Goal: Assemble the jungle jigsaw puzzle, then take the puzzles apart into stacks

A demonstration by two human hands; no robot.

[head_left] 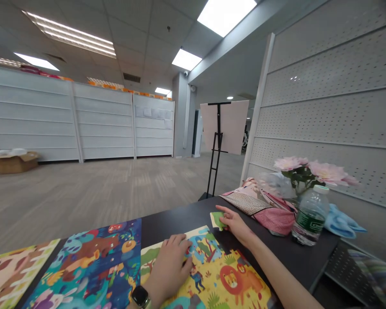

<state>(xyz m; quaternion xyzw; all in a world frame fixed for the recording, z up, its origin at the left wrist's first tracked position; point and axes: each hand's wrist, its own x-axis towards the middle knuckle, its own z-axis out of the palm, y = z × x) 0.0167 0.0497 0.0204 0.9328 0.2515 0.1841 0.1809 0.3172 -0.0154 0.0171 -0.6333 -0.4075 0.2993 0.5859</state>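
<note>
A dark table (pixel 193 219) runs across the bottom of the view. On it, the left hand (pixel 169 270), with a black watch (pixel 140 297) on its wrist, lies open and flat on a yellow jigsaw puzzle (pixel 234 279) showing a lion. The right hand (pixel 234 225) makes a narrow pinch on a green puzzle piece (pixel 217 219) just beyond the puzzle's far edge. Left of the puzzle lie a blue picture board (pixel 93 257) and a patterned board (pixel 16 274). Right of the hands stand a water bottle (pixel 310 219), its green label unreadable, a pink fabric bundle (pixel 273 219), and a blue cloth (pixel 341 221). Open carpet (pixel 99 193) spreads beyond the table's far edge, where an open cardboard box (pixel 14 164) holds something white.
</note>
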